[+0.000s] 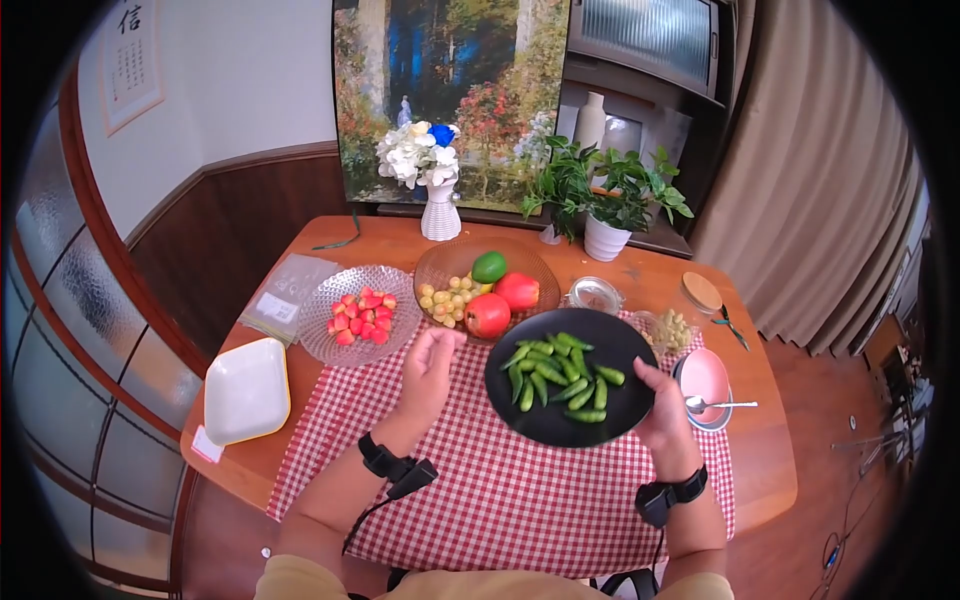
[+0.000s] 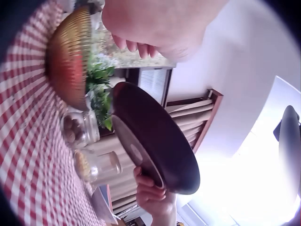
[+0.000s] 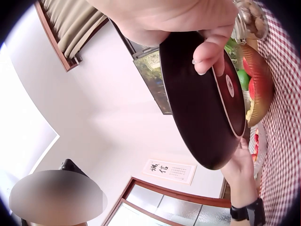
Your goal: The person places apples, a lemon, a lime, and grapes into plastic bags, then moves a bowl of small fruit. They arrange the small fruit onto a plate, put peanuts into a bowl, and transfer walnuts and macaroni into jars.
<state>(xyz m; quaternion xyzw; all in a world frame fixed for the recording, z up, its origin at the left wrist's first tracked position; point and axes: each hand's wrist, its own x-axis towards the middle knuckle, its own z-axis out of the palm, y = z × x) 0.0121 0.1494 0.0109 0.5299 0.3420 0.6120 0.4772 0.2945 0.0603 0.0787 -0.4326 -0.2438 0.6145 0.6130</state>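
Observation:
A black plate (image 1: 533, 418) of green peppers (image 1: 572, 368) is held above the checkered cloth by my right hand (image 1: 665, 405), thumb at the rim and fingers underneath. From the right wrist, the dark underside of the plate (image 3: 197, 113) shows, with fingertips (image 3: 209, 56) against it. My left hand (image 1: 428, 375) is raised to the left of the plate, apart from it, its fingers loosely bent and holding nothing. The left wrist view shows a gap between the left hand (image 2: 160, 23) and the tilted plate (image 2: 155, 134).
Behind the plate stands an amber bowl (image 1: 545, 265) of fruit. Left are a glass bowl (image 1: 318, 338) of strawberries and a white tray (image 1: 247, 392). Right are glass jars (image 1: 594, 296), a pink bowl (image 1: 705, 372) and a spoon (image 1: 725, 404). A flower vase (image 1: 440, 212) and potted plant (image 1: 606, 238) stand behind.

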